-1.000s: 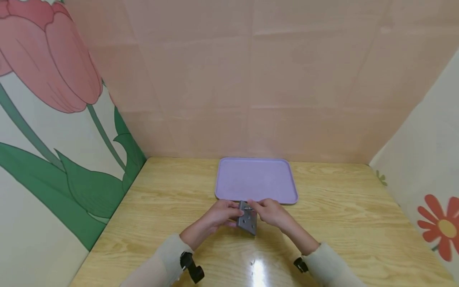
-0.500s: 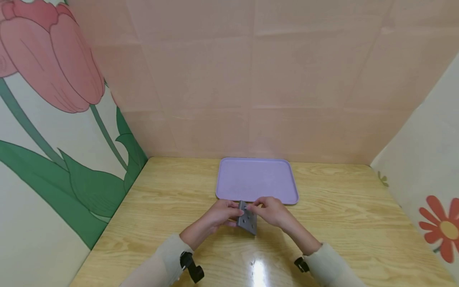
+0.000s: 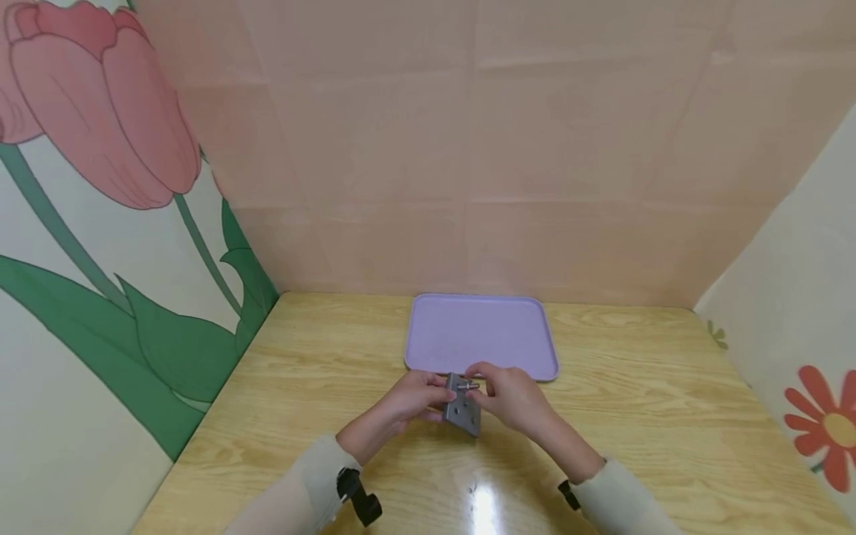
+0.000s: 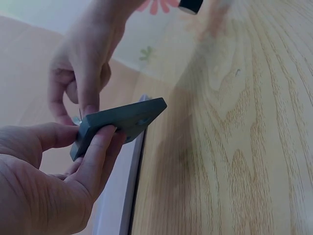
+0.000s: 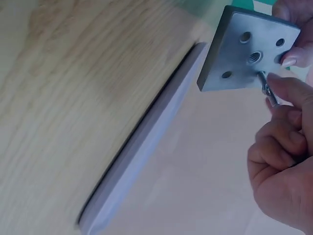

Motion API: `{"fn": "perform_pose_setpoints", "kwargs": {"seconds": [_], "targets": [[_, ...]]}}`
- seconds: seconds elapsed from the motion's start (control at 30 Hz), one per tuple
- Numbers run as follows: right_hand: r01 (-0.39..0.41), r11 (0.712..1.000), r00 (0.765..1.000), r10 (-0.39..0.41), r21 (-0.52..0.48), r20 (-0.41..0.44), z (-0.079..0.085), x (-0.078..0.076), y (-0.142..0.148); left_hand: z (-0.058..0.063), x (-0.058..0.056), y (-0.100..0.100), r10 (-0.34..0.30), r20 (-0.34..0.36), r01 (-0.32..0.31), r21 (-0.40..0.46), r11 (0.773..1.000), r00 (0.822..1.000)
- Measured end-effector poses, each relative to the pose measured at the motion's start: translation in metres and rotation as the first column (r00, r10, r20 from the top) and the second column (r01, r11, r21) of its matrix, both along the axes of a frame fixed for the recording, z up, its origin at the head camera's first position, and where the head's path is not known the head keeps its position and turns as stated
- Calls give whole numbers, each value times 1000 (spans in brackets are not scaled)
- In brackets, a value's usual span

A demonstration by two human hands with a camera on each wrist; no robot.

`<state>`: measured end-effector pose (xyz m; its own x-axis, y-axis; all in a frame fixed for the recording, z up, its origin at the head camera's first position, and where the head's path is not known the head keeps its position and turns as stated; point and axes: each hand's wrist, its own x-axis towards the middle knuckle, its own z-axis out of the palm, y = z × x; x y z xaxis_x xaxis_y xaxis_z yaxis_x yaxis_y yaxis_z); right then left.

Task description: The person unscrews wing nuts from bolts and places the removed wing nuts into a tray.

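Observation:
My left hand (image 3: pixel 416 394) holds a square grey metal plate (image 3: pixel 461 412) tilted above the wooden table, thumb at its edge and fingers against its back face. In the right wrist view the plate (image 5: pixel 244 54) shows several holes, the middle one threaded. A small silver screw (image 5: pixel 266 89) sticks out of the plate near one edge. The thumb and index finger of my right hand (image 3: pixel 513 397) are curled round this screw, thumb tip right beside its shaft. Its other fingers are folded toward the palm in the right wrist view.
A purple tray (image 3: pixel 481 334) lies on the wooden table (image 3: pixel 321 349) just beyond both hands. A peach-coloured sheet (image 3: pixel 468 148) stands behind the table, with flower-printed panels at left and right. Each wrist wears a black strap mount.
My right hand's fingers closed in over the screw, then parted, so the screw now shows between index finger and thumb. The left hand and the plate have hardly moved.

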<state>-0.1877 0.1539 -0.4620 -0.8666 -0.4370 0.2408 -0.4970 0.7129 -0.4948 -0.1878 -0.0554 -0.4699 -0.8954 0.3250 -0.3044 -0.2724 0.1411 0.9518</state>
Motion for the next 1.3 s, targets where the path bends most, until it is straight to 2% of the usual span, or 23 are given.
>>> {"fn": "perform_pose_setpoints", "kwargs": {"seconds": [0.1,0.17,0.27,0.33,0.4,0.5,0.57,0.63,0.7,0.87,0.97,1.17,1.3], "targets": [[-29,999,994,31,23,-102,0,1,0,0,0,0,0,-3,0,0,1000,1000],[-28,1000,996,27,-13,-90,0,0,0,0,0,0,2,-4,-2,0,1000,1000],[38,995,999,-37,-90,11,-1,-3,0,0,0,1,2,-6,-2,-6,1000,1000],[118,984,987,-101,-135,125,-1,-4,0,0,0,1,3,-9,-3,-9,1000,1000],[200,968,952,-155,-152,264,-1,-6,0,1,0,1,5,-9,-5,-11,1000,1000],[288,946,866,-191,-147,461,-1,-7,-1,1,0,1,3,-11,-3,-11,1000,1000],[312,939,814,-185,-145,551,-2,-7,-2,1,0,1,-2,-10,2,-7,1000,1000],[318,936,787,-171,-153,592,-3,-6,-2,0,0,1,-9,-9,9,-3,1000,1000],[312,935,778,-151,-167,609,-4,-6,-3,0,0,1,-16,-8,16,1,1000,1000],[301,935,784,-132,-186,607,-3,-6,-3,0,0,1,-23,0,23,8,1000,1000],[291,940,799,-135,-180,587,-2,-6,-3,0,0,1,-24,1,24,12,1000,1000],[193,971,889,-113,-140,444,0,-7,1,-1,0,1,-16,1,16,15,1000,1000],[123,982,927,-62,-144,369,-1,-7,3,0,0,0,-10,2,10,5,1000,1000]]}}
